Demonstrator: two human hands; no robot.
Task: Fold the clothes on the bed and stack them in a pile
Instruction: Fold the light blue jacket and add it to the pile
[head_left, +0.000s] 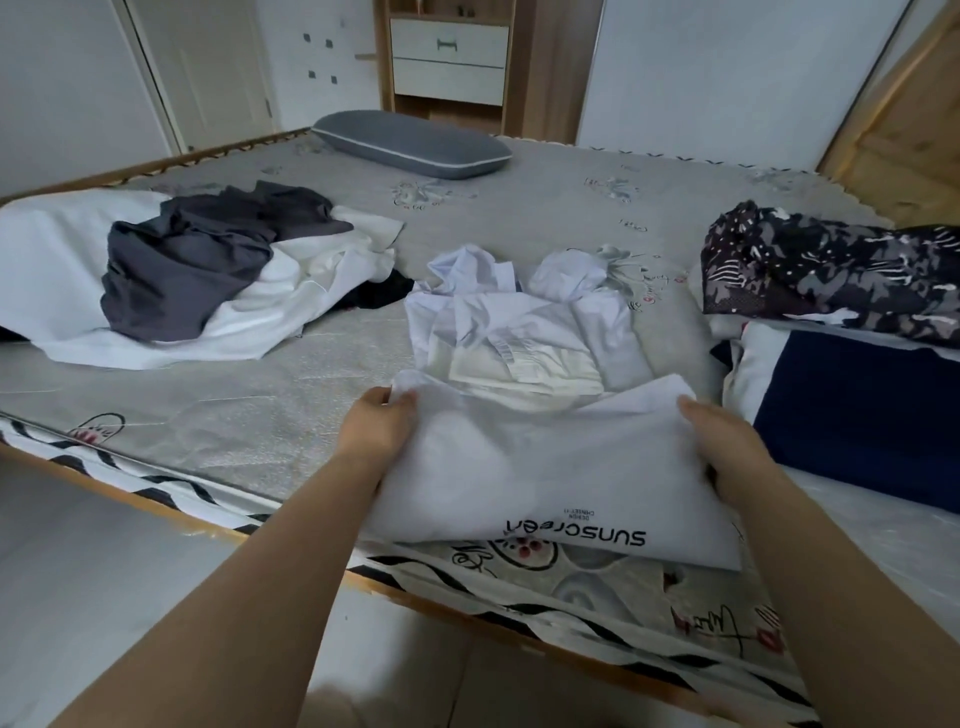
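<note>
Both hands on the white garment (545, 467) at the bed's (260, 415) near edge. Left hand (376, 428) pinches its far-left corner, fingers curled into the cloth. Right hand (722, 441) grips the far-right corner, fingertips tucked under. Garment's near hem hangs over the edge, "sunscreen" print upside down.

A white garment (545, 467) with black lettering, a grey pillow (410, 143), dark grey clothes (192, 260), a navy-and-white cushion (852, 410).
</note>
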